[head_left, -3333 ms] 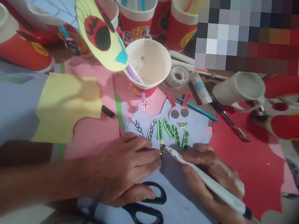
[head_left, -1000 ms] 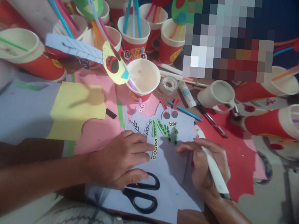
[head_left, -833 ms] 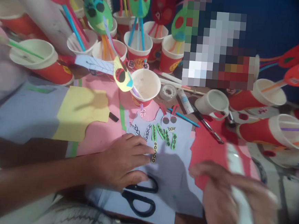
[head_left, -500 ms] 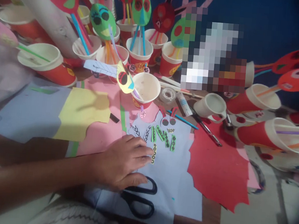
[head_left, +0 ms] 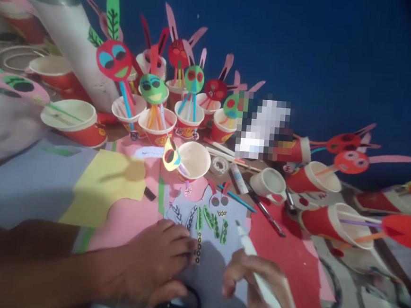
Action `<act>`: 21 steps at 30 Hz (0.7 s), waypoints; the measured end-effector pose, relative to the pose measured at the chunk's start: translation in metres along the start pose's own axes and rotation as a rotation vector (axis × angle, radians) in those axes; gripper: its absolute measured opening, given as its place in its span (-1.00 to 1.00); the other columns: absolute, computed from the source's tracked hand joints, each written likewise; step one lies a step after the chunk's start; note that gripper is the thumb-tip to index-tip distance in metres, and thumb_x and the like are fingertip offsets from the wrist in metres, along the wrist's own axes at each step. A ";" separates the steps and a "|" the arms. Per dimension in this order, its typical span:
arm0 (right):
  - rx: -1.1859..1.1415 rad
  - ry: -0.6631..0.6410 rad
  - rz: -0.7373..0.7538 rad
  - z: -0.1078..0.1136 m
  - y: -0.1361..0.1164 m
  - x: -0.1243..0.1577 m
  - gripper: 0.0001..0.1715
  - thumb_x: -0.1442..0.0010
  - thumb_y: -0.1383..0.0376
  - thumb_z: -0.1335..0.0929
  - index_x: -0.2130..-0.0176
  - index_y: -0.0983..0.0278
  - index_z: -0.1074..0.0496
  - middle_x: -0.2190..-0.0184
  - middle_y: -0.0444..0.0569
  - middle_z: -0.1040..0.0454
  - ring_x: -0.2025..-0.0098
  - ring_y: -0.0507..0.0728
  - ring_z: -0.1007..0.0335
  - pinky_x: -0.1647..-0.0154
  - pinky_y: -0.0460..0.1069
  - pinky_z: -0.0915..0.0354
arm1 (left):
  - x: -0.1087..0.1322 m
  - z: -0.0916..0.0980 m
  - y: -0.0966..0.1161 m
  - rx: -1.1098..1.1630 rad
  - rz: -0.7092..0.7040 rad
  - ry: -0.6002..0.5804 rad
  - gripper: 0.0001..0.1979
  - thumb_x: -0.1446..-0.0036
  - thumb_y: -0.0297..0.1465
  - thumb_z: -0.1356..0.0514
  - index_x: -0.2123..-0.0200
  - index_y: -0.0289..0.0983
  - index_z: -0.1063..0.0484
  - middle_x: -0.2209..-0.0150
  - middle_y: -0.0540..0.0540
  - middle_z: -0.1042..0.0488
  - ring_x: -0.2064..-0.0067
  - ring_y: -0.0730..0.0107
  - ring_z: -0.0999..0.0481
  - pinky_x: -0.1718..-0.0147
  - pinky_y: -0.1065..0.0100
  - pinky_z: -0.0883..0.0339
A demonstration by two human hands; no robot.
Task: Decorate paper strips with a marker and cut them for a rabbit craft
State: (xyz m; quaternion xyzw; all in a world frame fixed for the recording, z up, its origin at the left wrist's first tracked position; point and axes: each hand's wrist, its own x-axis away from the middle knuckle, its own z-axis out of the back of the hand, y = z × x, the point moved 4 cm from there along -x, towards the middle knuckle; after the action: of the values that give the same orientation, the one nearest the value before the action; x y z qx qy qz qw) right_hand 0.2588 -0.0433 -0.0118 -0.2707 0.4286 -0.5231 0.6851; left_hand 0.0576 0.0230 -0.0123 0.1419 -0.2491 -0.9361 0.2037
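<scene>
Lilac paper sheet (head_left: 203,272) lies near the front edge of the table (head_left: 239,197), and the left hand (head_left: 150,268) rests flat on it, with fingers close together and clamped on nothing. Their tips stop just beside a narrow paper strip (head_left: 198,248) with black rings, which lies lengthwise on the sheet, below a row of green leaf shapes (head_left: 207,218). For good work, I think this hand must press firmly and near the strip, so the paper cannot slide.

The right hand (head_left: 252,283) holds a white marker pen (head_left: 244,242), its curled fingers clamped around the barrel. The tip is above the sheet, but blur hides whether it touches. A grip nearer the tip would probably give steadier lines.

Black scissors (head_left: 198,305) lie at the sheet's lower edge, under the left hand. Past the sheet's far edge stand a paper cup (head_left: 194,162) and a tape roll (head_left: 219,165). Along the table's far edge, paper masks (head_left: 152,89) on straws stand in red cups (head_left: 156,129) before a blue wall (head_left: 340,65).
</scene>
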 end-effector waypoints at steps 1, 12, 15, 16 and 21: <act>-0.044 -0.012 -0.027 -0.004 0.003 -0.012 -0.46 -0.29 -0.06 -0.12 -0.05 0.17 -0.31 0.45 -0.10 -0.47 0.49 0.10 -0.42 0.40 0.06 -0.42 | 0.000 0.001 0.001 0.000 -0.007 0.001 -0.72 -0.17 -0.18 -0.09 0.18 -0.24 -0.40 0.14 -0.13 -0.47 0.15 0.18 -0.34 0.14 0.19 -0.20; -0.136 -0.011 -0.193 -0.012 0.026 -0.023 -0.76 -0.25 0.28 -0.27 0.08 0.19 -0.41 0.33 -0.02 -0.51 0.31 0.14 -0.49 0.31 0.00 -0.45 | -0.002 0.004 0.004 -0.001 0.011 -0.068 -0.68 -0.18 -0.25 -0.09 0.05 -0.29 -0.36 0.08 -0.16 -0.44 0.12 0.17 -0.31 0.16 0.19 -0.19; -0.179 0.026 -0.302 -0.016 0.031 -0.021 -0.80 -0.25 0.29 -0.28 0.11 0.21 -0.38 0.36 -0.03 -0.52 0.30 0.13 -0.48 0.37 -0.03 -0.42 | -0.001 0.000 0.002 0.004 0.019 -0.074 -0.66 -0.22 -0.25 -0.05 0.03 -0.32 -0.35 0.05 -0.18 -0.42 0.08 0.13 -0.29 0.13 0.14 -0.16; -0.206 0.044 -0.311 -0.017 0.032 -0.021 -0.81 -0.25 0.29 -0.28 0.11 0.21 -0.37 0.38 -0.05 -0.52 0.31 0.11 -0.48 0.39 -0.05 -0.41 | -0.001 -0.002 0.002 0.010 0.016 -0.076 -0.66 -0.23 -0.24 -0.03 0.03 -0.32 -0.35 0.05 -0.18 -0.42 0.08 0.12 -0.28 0.12 0.13 -0.15; -0.254 0.028 -0.277 -0.020 0.031 -0.027 -0.83 -0.27 0.31 -0.26 0.15 0.17 -0.40 0.49 -0.14 -0.51 0.47 0.03 -0.43 0.47 -0.10 -0.36 | -0.001 -0.005 -0.002 0.044 -0.009 -0.102 -0.61 -0.26 -0.21 0.03 0.01 -0.35 -0.34 0.04 -0.20 -0.43 0.09 0.10 -0.29 0.12 0.11 -0.13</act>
State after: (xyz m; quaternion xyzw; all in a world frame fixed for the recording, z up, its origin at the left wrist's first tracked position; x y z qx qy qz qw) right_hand 0.2541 -0.0065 -0.0392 -0.4043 0.4592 -0.5578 0.5608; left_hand 0.0600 0.0228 -0.0176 0.0996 -0.2790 -0.9373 0.1834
